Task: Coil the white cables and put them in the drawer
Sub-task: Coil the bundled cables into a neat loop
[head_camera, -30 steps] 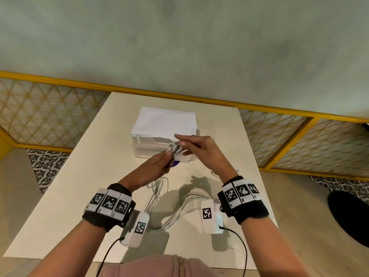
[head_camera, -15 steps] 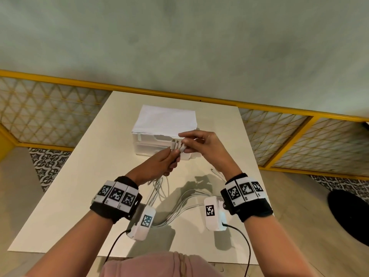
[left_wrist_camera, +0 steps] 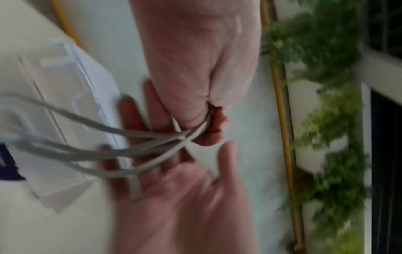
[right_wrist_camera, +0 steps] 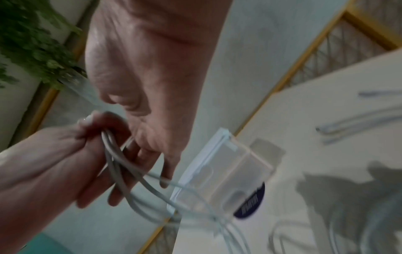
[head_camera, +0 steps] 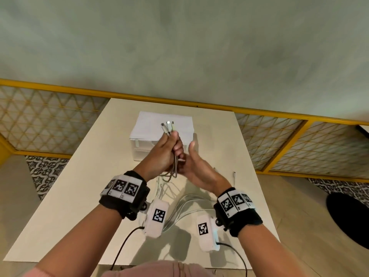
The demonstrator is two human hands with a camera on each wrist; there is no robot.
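My left hand [head_camera: 168,150] grips a bundle of white cables [head_camera: 174,166] in its fist, held upright above the table. Their plug ends [head_camera: 168,125] stick up out of the fist. The rest of the cables [head_camera: 179,208] hang down and trail over the table toward me. My right hand [head_camera: 192,166] is just right of the fist with its fingers straight and thumb up, touching the strands below it. In the left wrist view its palm [left_wrist_camera: 185,197] lies open under the cables [left_wrist_camera: 130,139]. The small white drawer unit [head_camera: 147,126] stands behind the hands, with its drawer shut as far as I can see.
One loose cable end [head_camera: 235,174] lies on the cream table [head_camera: 79,186] to the right. A yellow railing [head_camera: 279,116] runs behind the table's far edge. A dark round object [head_camera: 349,216] sits on the floor at the right.
Both hands pinched the plug ends together before. Now the left hand alone holds the bundle, raised with plugs pointing up. The right hand has let go and dropped beside the strands.
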